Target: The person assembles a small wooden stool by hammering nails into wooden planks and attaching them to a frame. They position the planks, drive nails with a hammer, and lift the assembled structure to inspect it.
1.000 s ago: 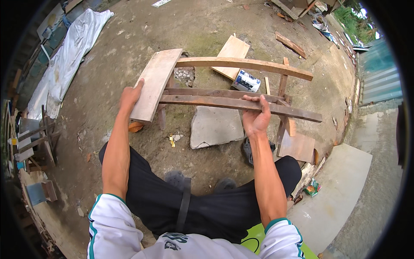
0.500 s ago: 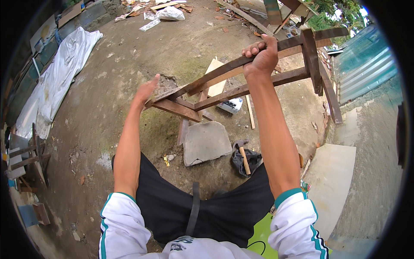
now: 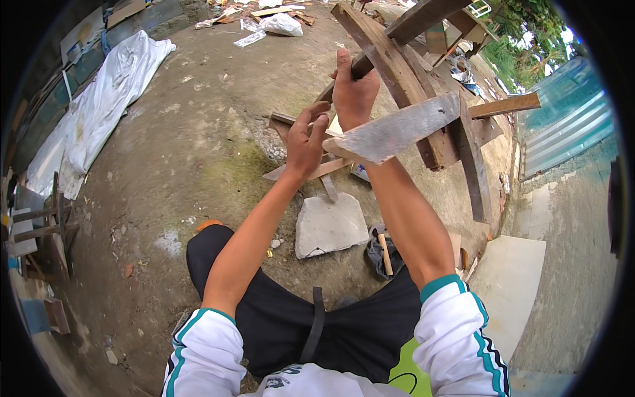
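Observation:
A wooden frame of nailed brown bars, perhaps part of a stool or chair, is tilted up in front of me. My right hand is wrapped round one of its bars, thumb pointing up. A pale, weathered board end of the frame crosses over my right wrist. Close beside that hand, my left hand is raised with fingers partly bent and apart, near the frame's lower left end; it grips nothing that I can see. Below stands a grey concrete block. A hammer rests on a dark cloth or bag.
Off to the left lies a white sheet, with wooden pieces near the left rim. Scraps and a white plastic bag lie at the back. Blue-green corrugated sheeting and a pale flat panel are on the right.
The frame has been turned and tipped, so its right end now rises nearer to me. My right hand moved left on it; my left hand came right, close to the right hand.

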The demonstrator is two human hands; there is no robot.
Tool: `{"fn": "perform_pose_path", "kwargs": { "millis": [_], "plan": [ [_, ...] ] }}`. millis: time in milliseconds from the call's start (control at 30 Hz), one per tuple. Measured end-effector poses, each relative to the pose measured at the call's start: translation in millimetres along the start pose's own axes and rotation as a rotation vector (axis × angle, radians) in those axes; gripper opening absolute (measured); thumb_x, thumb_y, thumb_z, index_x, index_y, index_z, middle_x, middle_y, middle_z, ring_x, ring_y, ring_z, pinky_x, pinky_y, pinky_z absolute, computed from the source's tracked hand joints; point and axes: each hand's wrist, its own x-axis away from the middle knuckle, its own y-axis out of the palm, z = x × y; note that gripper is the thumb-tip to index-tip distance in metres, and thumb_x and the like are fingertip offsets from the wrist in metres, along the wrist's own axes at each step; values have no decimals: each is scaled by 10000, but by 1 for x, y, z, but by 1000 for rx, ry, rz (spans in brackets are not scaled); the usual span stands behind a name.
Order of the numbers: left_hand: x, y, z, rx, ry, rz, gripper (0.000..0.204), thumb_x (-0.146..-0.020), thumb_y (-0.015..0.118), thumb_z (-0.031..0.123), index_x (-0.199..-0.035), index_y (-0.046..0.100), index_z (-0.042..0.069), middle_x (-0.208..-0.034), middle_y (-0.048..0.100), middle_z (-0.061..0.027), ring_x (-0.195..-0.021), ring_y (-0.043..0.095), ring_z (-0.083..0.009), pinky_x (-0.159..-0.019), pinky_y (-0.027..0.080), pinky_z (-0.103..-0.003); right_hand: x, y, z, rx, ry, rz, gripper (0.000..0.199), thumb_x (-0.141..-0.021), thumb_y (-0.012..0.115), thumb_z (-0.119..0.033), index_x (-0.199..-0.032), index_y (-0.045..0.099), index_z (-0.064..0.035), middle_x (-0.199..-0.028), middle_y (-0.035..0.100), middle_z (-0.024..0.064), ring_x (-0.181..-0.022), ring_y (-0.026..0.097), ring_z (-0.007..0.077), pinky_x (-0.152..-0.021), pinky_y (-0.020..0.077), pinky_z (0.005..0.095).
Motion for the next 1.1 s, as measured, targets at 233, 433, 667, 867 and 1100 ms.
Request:
{"fn": "perform_pose_path", "kwargs": {
  "millis": [233, 433, 667, 867, 1100],
  "plan": [
    [0, -34, 17, 614, 43, 235, 615, -1008, 428, 524, -1230, 563, -34, -1193, 637, -175, -1018, 632, -249, -886, 514, -400, 12, 26, -23, 161, 114, -238, 574, -925, 611, -573, -973, 639, -2, -873, 642, 119, -854, 606, 231, -791, 462, 405],
    [11, -16, 131, 676, -67, -104, 831, -957, 360, 711, -1259, 530, -44, -1259, 619, -233, -1142, 627, -344, -1009, 486, -461, 28, 22, 7, -724, 526, -484, 448, -1037, 445, -441, -1241, 580, -65, -1101, 652, 116, -962, 639, 211, -901, 539, 342],
    [-6, -3, 162, 534, -145, 213, 508, -998, 526, 404, -1199, 506, -62, -1176, 638, -218, -1121, 634, -350, -1037, 498, -462, 35, 53, 60, -142, 107, -532, 310, -1004, 494, -296, -1161, 610, -55, -1055, 678, 68, -982, 658, 181, -847, 542, 298],
    [-37, 3, 145, 383, -102, 408, 411, -955, 502, 285, -1119, 506, -92, -1069, 643, -257, -968, 687, -362, -936, 573, -460, 27, 37, 29, 410, 181, -620, 583, -909, 611, -359, -1335, 517, 28, -1308, 587, 224, -1230, 573, 315, -987, 468, 342],
    [-57, -15, 139, 333, -140, 445, 418, -945, 488, 308, -1080, 516, -87, -1029, 632, -224, -926, 691, -330, -889, 583, -447, 65, -160, -5, 776, 838, -1466, 553, -892, 635, -498, -918, 743, 44, -896, 747, 170, -885, 720, 333, -814, 558, 426]
  ]
}}
